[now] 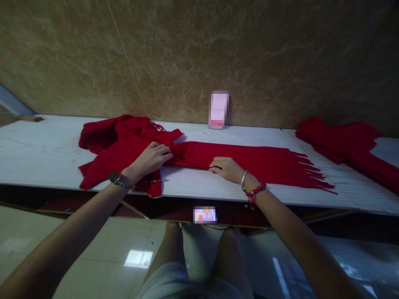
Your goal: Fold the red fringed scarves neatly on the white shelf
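A red fringed scarf (258,160) lies along the white tabletop, its right part flat and narrow with tassels at the right end. The left part is a loose, crumpled heap. My left hand (152,158) is closed on the scarf where the heap meets the flat strip. Farther right, my right hand (229,168) pinches the near edge of the flat strip, fingers curled. The fingertips of both hands are partly hidden. A watch (116,178) is on my left wrist, and a silver bangle (244,180) and red cord bracelet (256,191) circle my right.
Another red cloth (343,139) lies folded on the right of the white table (43,149). A blurred pink-white box (219,109) stands against the marbled wall (187,50). Below the table's front edge, a lit, blurred screen (204,214) rests on a shelf above my knees.
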`<action>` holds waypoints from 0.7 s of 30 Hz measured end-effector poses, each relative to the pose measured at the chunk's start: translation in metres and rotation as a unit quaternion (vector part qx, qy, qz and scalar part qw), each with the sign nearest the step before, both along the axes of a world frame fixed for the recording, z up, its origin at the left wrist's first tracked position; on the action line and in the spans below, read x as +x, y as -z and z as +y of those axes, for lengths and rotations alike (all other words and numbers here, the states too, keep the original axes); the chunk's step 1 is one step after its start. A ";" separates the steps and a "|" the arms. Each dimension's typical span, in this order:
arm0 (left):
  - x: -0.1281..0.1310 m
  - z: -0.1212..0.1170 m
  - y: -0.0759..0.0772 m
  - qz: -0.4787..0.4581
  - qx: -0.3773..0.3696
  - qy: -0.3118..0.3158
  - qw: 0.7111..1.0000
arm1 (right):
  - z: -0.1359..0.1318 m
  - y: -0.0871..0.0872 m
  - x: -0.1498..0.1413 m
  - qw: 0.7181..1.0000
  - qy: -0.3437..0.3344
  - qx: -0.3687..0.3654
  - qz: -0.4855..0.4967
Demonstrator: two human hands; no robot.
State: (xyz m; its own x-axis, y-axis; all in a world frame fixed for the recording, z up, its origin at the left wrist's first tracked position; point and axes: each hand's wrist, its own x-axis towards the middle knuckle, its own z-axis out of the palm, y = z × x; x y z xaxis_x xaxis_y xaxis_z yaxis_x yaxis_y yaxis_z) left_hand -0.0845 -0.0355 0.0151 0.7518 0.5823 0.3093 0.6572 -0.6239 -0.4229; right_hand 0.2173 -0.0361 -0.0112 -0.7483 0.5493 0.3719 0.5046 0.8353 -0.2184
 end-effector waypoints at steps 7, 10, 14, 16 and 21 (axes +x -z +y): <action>-0.004 -0.013 -0.001 0.052 0.011 0.049 0.997 | 0.000 -0.005 0.007 0.998 0.016 -0.055 0.034; -0.004 -0.023 -0.001 0.099 -0.038 0.065 0.992 | -0.001 -0.004 0.008 0.997 -0.006 -0.080 0.022; -0.004 -0.028 -0.007 0.108 -0.070 0.042 0.991 | -0.003 -0.004 0.009 0.993 -0.022 -0.112 0.027; -0.001 -0.028 -0.011 0.114 -0.099 0.036 0.988 | -0.003 -0.004 0.009 0.991 -0.034 -0.127 0.024; 0.016 -0.025 -0.007 0.081 -0.132 0.051 0.987 | -0.001 -0.005 0.010 0.986 -0.052 -0.153 0.026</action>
State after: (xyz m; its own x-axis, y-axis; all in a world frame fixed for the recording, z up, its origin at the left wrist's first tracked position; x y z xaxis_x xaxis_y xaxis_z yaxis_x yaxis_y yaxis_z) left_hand -0.0683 -0.0600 0.0220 0.8373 0.5460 0.0277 0.5232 -0.7856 -0.3303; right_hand 0.2278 -0.0372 -0.0067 -0.7911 0.5627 0.2397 0.4008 0.7730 -0.4918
